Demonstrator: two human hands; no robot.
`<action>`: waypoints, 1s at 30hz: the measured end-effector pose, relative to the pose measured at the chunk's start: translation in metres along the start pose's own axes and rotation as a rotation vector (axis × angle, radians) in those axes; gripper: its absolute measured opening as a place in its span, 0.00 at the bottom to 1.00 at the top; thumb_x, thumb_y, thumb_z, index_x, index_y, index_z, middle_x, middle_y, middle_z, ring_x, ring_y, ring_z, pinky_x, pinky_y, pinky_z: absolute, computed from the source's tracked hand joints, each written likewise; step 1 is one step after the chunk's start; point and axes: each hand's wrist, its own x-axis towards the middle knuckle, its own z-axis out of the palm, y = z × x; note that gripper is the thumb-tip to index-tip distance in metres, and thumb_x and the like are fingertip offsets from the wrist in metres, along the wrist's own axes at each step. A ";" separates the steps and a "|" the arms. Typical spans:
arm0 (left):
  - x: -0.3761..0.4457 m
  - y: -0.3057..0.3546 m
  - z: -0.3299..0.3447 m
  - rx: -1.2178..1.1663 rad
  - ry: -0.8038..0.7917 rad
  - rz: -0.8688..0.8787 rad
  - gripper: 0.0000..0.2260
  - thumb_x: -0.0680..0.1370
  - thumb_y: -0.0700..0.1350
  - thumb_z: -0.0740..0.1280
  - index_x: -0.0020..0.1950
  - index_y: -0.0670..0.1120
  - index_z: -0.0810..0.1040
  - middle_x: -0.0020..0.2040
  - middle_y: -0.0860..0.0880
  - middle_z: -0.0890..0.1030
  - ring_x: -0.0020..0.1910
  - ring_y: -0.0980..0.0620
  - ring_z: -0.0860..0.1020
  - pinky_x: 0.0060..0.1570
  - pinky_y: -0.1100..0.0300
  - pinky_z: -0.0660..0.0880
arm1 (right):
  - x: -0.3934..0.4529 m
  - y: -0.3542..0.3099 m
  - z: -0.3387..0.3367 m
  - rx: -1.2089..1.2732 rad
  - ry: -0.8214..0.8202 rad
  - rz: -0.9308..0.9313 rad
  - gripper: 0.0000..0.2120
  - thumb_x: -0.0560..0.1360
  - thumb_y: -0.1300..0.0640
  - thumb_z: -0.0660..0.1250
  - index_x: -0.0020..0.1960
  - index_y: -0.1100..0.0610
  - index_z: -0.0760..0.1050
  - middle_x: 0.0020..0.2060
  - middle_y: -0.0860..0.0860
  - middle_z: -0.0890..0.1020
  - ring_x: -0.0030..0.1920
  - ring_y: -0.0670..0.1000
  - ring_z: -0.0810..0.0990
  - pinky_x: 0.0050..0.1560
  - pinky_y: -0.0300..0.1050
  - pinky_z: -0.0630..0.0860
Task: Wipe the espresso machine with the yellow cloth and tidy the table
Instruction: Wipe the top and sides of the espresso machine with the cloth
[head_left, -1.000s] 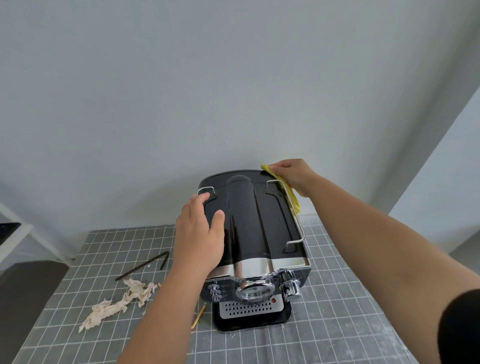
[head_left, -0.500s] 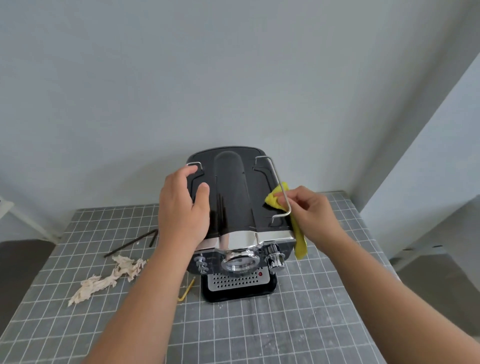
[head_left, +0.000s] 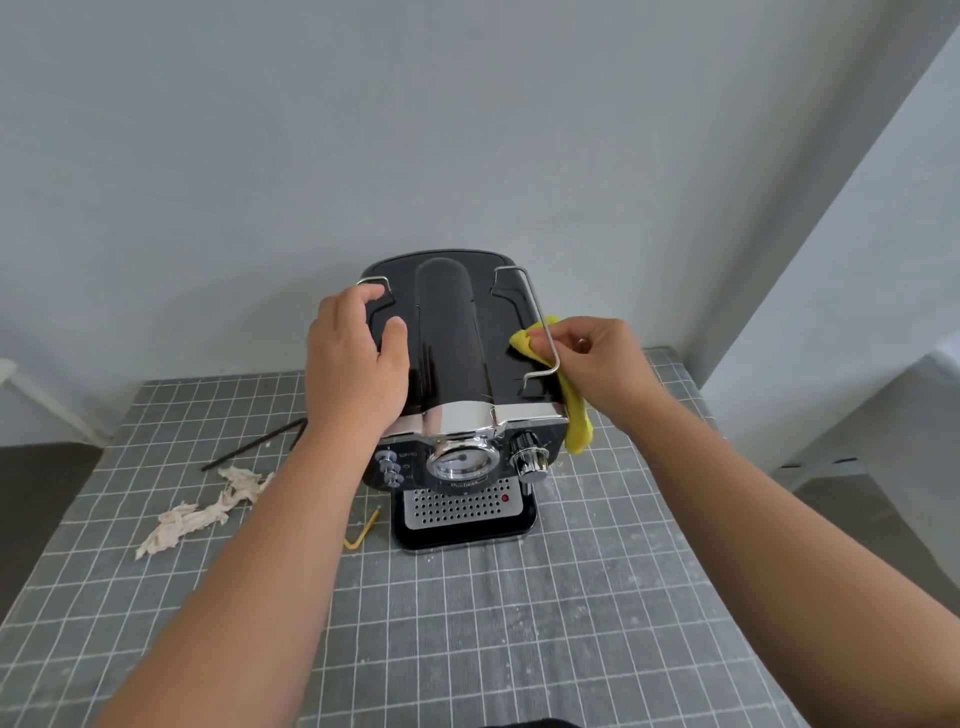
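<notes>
You are looking through a wide-angle head camera under soft, even daylight; no single lamp or window shows. The pale wall (head_left: 467, 130) grades from brighter at right to greyer at left, and shadows are faint: only a diffuse dark band under the espresso machine (head_left: 457, 374) and below your forearms. Note the glossy black top, which carries streaked white reflections, and the chrome band, which gives small bright glints. Lens distortion bows the grid lines of the table (head_left: 519, 623) and tilts the wall corner at right. Focus is sharp at centre; the lower corners and forearm edges turn slightly soft.
</notes>
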 end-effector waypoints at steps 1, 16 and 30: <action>0.000 0.000 0.000 0.004 -0.002 0.003 0.15 0.80 0.47 0.61 0.67 0.48 0.71 0.66 0.49 0.73 0.66 0.47 0.70 0.62 0.58 0.65 | -0.007 -0.001 -0.001 0.024 -0.008 0.001 0.06 0.70 0.52 0.74 0.45 0.53 0.84 0.34 0.53 0.77 0.35 0.49 0.72 0.39 0.42 0.73; 0.004 -0.003 -0.003 -0.092 -0.060 0.001 0.15 0.81 0.47 0.59 0.68 0.49 0.71 0.68 0.50 0.72 0.67 0.51 0.69 0.62 0.61 0.62 | -0.086 -0.001 0.026 -0.308 0.122 -0.537 0.05 0.73 0.62 0.70 0.47 0.58 0.83 0.38 0.46 0.75 0.35 0.38 0.72 0.38 0.26 0.68; 0.008 -0.039 -0.037 -0.597 -0.288 -0.183 0.26 0.84 0.57 0.40 0.62 0.51 0.75 0.60 0.57 0.82 0.69 0.60 0.69 0.74 0.46 0.58 | -0.073 -0.062 0.078 -0.823 -0.090 -0.804 0.04 0.69 0.62 0.71 0.37 0.56 0.79 0.34 0.52 0.77 0.36 0.52 0.75 0.35 0.45 0.74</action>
